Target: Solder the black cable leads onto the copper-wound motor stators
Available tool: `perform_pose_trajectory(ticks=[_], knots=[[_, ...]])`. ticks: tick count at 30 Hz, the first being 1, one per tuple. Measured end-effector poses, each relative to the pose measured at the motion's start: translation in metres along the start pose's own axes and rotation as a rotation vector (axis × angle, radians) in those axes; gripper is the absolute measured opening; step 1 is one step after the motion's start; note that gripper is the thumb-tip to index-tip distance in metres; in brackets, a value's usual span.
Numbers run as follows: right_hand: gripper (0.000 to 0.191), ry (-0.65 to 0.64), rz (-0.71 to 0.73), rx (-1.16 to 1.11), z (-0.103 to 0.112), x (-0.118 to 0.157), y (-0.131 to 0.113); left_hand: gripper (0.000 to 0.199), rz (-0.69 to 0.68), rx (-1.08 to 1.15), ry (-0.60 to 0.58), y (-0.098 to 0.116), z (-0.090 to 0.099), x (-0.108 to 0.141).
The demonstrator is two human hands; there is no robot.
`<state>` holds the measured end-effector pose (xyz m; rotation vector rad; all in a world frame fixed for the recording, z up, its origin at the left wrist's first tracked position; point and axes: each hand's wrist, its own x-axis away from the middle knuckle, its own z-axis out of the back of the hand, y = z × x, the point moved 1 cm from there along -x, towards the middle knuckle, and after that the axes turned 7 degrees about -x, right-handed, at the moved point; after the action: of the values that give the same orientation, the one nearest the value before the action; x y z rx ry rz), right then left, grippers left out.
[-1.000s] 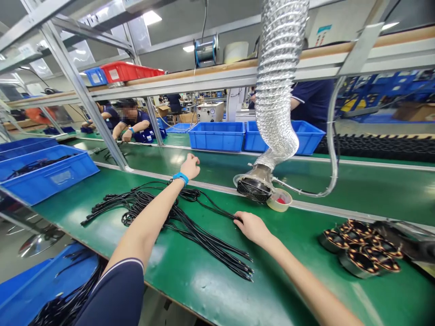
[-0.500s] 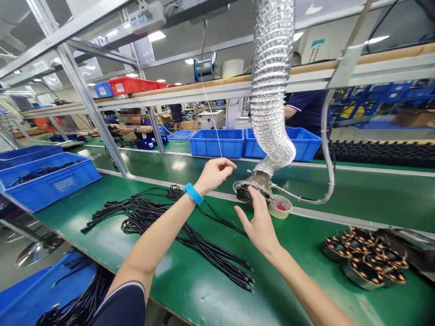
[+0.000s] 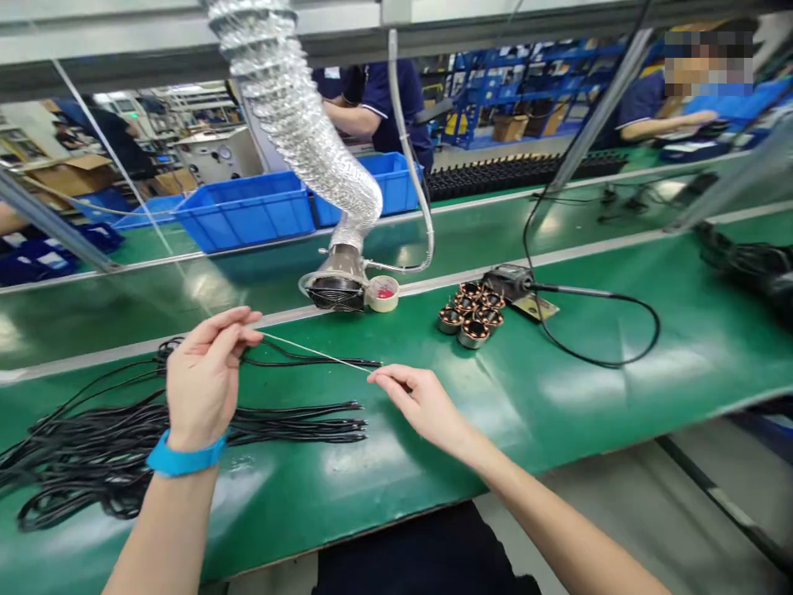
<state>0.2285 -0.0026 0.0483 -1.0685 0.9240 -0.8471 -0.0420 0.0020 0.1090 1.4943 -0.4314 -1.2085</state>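
A thin, pale solder wire [image 3: 315,354] is stretched between my two hands, just above the green bench [image 3: 434,479]. My left hand [image 3: 204,380], with a blue band at the wrist, pinches it between thumb and fingers. At the other end, my right hand [image 3: 424,405] holds it between thumb and forefinger. More of the wire [image 3: 117,161] hangs down at the upper left. Black cables [image 3: 297,423] lie bundled below and behind my left hand, their stripped ends pointing right.
A fume hood [image 3: 338,281] on a silver duct [image 3: 310,124] stands beside a tape roll [image 3: 383,294]. Several copper-wound stators [image 3: 474,332] sit to the right, near a dark stand [image 3: 508,281] and a looped black cord [image 3: 619,364]. Blue bins [image 3: 248,215] and co-workers are behind.
My view has swung right and down. My right hand, open before, has closed on the solder wire, which now runs taut between both hands.
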Motion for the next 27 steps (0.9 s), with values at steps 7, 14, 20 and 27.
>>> perform_pose_trajectory(ticks=[7, 14, 20, 27], knots=[[0.026, 0.023, -0.042, -0.009, -0.008, 0.036, 0.02, 0.048, -0.955, -0.737, -0.451, 0.0, -0.059, 0.085], [0.027, -0.029, -0.122, -0.021, 0.011, 0.048, 0.021, 0.022, -1.043, -0.902, -0.768, -0.021, -0.07, 0.104], [0.026, -0.054, -0.082, 0.217, 0.006, 0.042, 0.03, 0.038, -1.025, -0.99, -0.798, -0.039, -0.077, 0.108], [0.019, -0.075, -0.086, 0.252, 0.036, 0.039, 0.031, 0.042, -0.751, -0.837, -0.904, -0.081, -0.065, 0.095]])
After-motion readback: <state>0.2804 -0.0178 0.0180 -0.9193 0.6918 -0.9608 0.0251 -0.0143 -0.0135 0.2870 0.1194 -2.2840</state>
